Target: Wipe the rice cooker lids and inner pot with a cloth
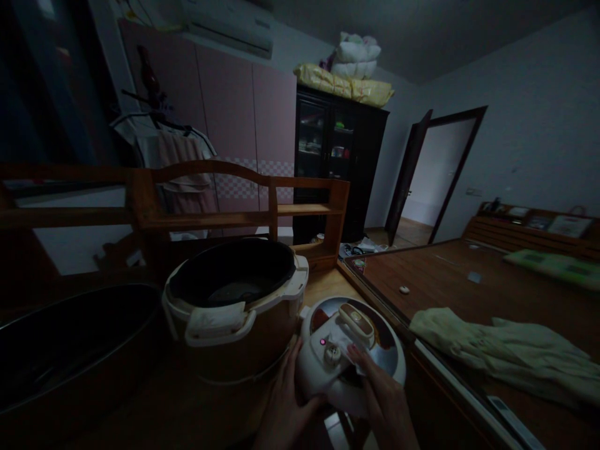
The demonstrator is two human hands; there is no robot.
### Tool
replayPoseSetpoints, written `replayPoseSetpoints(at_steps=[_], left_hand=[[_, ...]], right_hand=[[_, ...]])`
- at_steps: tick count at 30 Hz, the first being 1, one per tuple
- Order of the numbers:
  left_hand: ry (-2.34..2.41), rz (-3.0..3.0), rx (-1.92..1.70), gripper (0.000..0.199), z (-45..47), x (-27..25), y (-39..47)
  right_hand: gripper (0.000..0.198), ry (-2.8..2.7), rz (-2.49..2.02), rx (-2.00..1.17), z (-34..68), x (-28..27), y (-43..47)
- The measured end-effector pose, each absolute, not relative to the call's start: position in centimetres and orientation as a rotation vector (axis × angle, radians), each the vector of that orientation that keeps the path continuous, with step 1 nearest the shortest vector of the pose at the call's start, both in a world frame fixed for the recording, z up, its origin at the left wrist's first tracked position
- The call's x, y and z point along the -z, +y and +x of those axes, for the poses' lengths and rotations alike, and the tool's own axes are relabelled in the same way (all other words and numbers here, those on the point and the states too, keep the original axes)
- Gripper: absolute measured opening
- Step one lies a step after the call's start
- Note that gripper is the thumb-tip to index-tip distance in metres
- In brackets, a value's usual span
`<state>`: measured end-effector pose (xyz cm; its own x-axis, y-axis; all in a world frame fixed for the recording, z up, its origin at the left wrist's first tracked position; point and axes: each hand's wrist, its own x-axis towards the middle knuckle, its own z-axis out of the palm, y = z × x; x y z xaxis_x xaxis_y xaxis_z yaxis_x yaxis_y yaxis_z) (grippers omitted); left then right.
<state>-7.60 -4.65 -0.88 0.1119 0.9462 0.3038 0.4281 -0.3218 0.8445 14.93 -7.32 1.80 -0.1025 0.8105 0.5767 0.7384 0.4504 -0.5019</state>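
Left hand [291, 392] grips the white lid [307, 369], right hand [383, 384] perhaps a tissue [343, 344]; knob [332, 355] markings unreadable.

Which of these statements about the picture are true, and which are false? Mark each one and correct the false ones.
1. The left hand holds the edge of a round lid. True.
2. The right hand holds a spoon. False: its fingers press a white wipe on the lid.
3. The cooker left of the lid is uncovered. True.
4. The door is shut. False: it stands open.
5. A pale cloth lies right of the lid. True.
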Motion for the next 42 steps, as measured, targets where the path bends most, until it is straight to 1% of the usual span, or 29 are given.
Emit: replayPoseSetpoints(at_steps=[6, 10, 14, 19, 23, 26, 29, 32, 34, 38, 40, 42], left_hand=[[1.344, 1.832, -1.177, 0.09, -7.5, 0.7, -4.7], [1.385, 1.779, -1.206, 0.086, -7.0, 0.5, -4.9], [1.452, 1.755, -1.244, 0.081, -5.9, 0.8, -4.7], [1.476, 1.757, -1.246, 0.082, -4.7, 0.1, -4.3], [1.476, 1.805, -1.264, 0.084, -4.6, -0.3, -3.4], [1.467, 1.85, -1.267, 0.084, -4.9, 0.2, -2.8], [1.453, 1.886, -1.269, 0.085, -5.2, 0.8, -2.5], [1.472, 1.875, -1.276, 0.086, -5.2, 1.1, -2.4], [1.477, 1.868, -1.281, 0.087, -5.1, 1.2, -2.4], [1.485, 1.867, -1.269, 0.089, -5.1, 1.6, -2.2], [1.5, 1.866, -1.256, 0.089, -5.1, 1.8, -2.2], [1.515, 1.869, -1.248, 0.088, -5.1, 1.8, -2.2]], right_hand=[[0.042, -1.34, -1.209, 0.099, 14.2, 3.0, -8.0], [0.041, -1.258, -1.198, 0.175, 13.8, 3.4, -6.6], [0.042, -1.253, -1.256, 0.074, 14.5, 2.3, -5.4], [0.046, -1.311, -1.264, -0.029, 16.0, 2.1, -4.0], [0.044, -1.28, -1.292, -0.149, 16.5, 1.7, -3.0], [0.04, -1.176, -1.299, -0.298, 16.3, 0.0, -3.1], [0.041, -1.081, -1.277, -0.309, 15.8, -2.7, -3.6], [0.046, -1.27, -1.245, -0.19, 14.8, -4.6, -3.5], [0.051, -1.477, -1.211, -0.128, 14.1, -4.7, -2.9], [0.065, -1.747, -1.251, -0.043, 12.9, -2.4, -2.1], [0.073, -1.786, -1.303, -0.021, 12.6, -1.3, -2.3], [0.076, -1.791, -1.332, -0.003, 12.6, -0.7, -2.9]])
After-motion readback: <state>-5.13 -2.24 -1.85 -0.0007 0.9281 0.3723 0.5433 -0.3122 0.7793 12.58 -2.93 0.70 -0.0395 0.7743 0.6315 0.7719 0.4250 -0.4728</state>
